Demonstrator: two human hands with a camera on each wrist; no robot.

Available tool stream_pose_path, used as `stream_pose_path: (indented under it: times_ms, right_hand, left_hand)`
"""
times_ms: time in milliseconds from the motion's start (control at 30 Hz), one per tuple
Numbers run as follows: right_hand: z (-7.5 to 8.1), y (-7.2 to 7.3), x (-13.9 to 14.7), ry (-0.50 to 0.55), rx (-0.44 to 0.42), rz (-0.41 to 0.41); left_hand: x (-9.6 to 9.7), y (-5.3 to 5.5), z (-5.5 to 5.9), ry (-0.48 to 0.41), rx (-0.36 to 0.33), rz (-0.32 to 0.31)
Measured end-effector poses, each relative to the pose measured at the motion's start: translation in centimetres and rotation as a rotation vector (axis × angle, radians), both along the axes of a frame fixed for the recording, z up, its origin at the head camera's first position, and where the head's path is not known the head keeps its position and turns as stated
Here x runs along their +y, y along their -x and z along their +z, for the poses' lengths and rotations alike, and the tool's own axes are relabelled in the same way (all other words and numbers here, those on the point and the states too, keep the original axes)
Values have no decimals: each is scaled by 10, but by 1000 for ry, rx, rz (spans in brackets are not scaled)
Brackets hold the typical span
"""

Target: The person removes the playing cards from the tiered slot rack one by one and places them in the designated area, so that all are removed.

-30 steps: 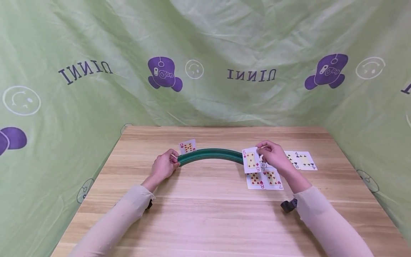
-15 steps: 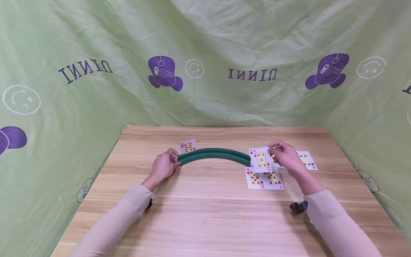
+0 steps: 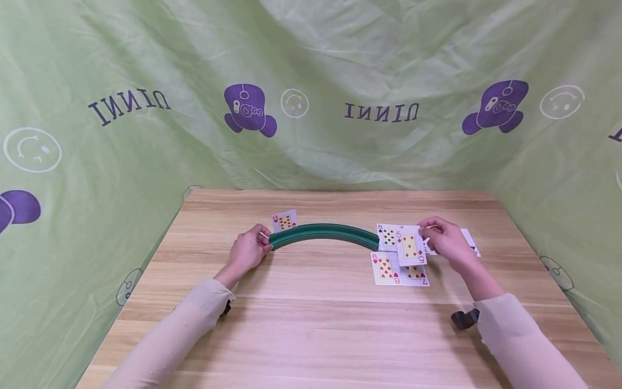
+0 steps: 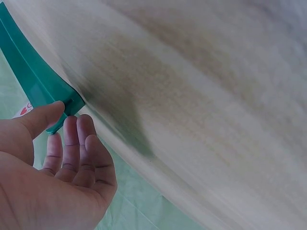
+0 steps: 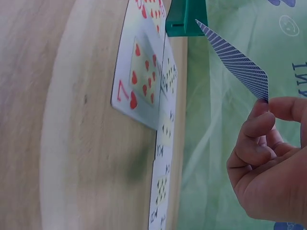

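A curved green card holder (image 3: 323, 232) with a lengthwise groove stands on the wooden table. Its left end is gripped by my left hand (image 3: 249, 250); in the left wrist view the thumb presses the tip of the holder (image 4: 45, 81) and fingertips meet it from the other side. My right hand (image 3: 444, 240) pinches the five of diamonds (image 3: 411, 246) at its upper right corner, thumb against fingers. In the right wrist view the patterned back of this card (image 5: 240, 67) shows. Below the raised card lie the eight of hearts (image 3: 384, 269) and the partly covered seven of hearts (image 3: 419, 276).
An eight of spades (image 3: 387, 237) touches the holder's right end in the head view. More black-suit cards continue rightward to a partly hidden card (image 3: 470, 243). Behind the holder's left end is a nine of hearts (image 3: 284, 220). Green printed cloth (image 3: 311, 156) hangs behind the table.
My right hand has carried the five of diamonds rightward, away from the holder's right end and over the cards lying there. My left hand stays at the holder's left end.
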State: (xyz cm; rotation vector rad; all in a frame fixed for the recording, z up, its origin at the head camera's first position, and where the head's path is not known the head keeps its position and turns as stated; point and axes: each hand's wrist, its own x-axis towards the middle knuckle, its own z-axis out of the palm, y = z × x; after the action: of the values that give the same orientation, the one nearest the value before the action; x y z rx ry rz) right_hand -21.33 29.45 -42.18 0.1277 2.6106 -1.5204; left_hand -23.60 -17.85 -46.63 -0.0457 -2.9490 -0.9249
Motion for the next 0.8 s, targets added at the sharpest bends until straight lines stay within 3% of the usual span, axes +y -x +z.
stream_pose_path:
  times_ms: [800]
  right_hand:
    - [-14, -14, 36, -32, -34, -21]
  left_hand:
    - [-1, 0, 1, -3, 0, -12]
